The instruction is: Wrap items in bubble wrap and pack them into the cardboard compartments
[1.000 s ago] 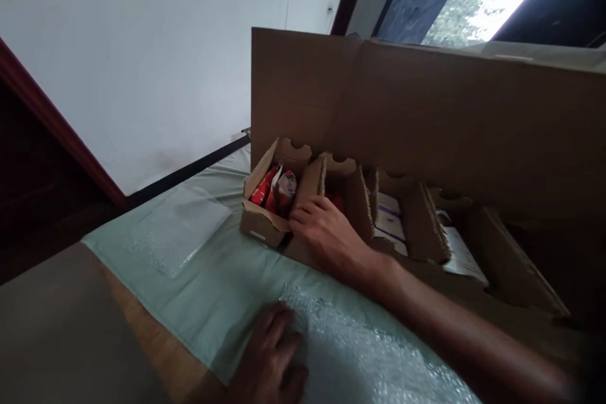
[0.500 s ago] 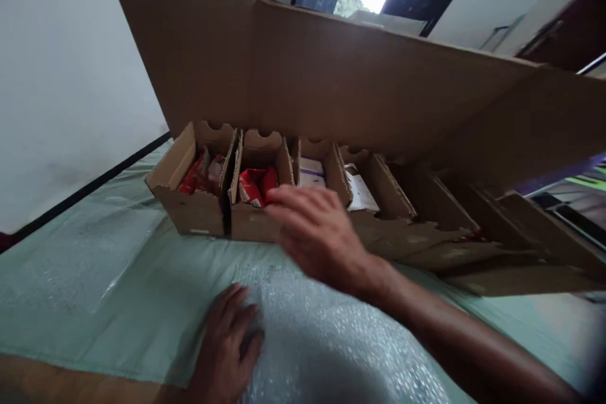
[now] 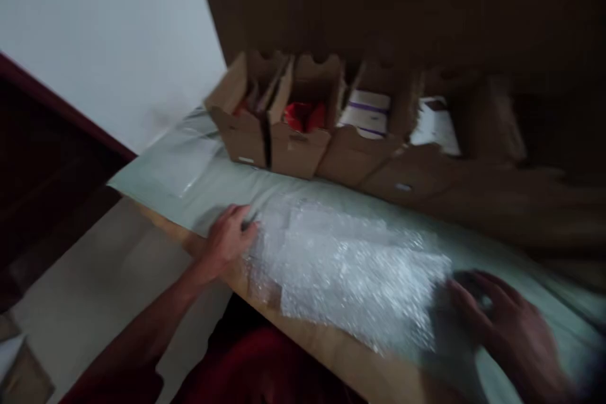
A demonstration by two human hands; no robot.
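Note:
A sheet of bubble wrap point(image 3: 350, 265) lies on the pale green cover point(image 3: 199, 177) of the table. My left hand point(image 3: 230, 238) rests at the sheet's left edge, fingers curled onto it. My right hand point(image 3: 506, 322) lies at the sheet's right edge, fingers spread and blurred by motion. Behind the sheet stands a row of small cardboard boxes point(image 3: 293, 145). One holds red packets point(image 3: 303, 115), another white items with purple stripes point(image 3: 367, 110).
A large cardboard flap point(image 3: 402, 6) rises behind the boxes, in shadow. The table's wooden edge point(image 3: 331, 347) runs diagonally close to me. A white wall point(image 3: 95, 31) and dark wooden trim point(image 3: 47, 139) are on the left, floor below.
My right hand has drawn back from the cardboard boxes to the bubble wrap's right edge. The view has swung down and left, and the picture is blurred.

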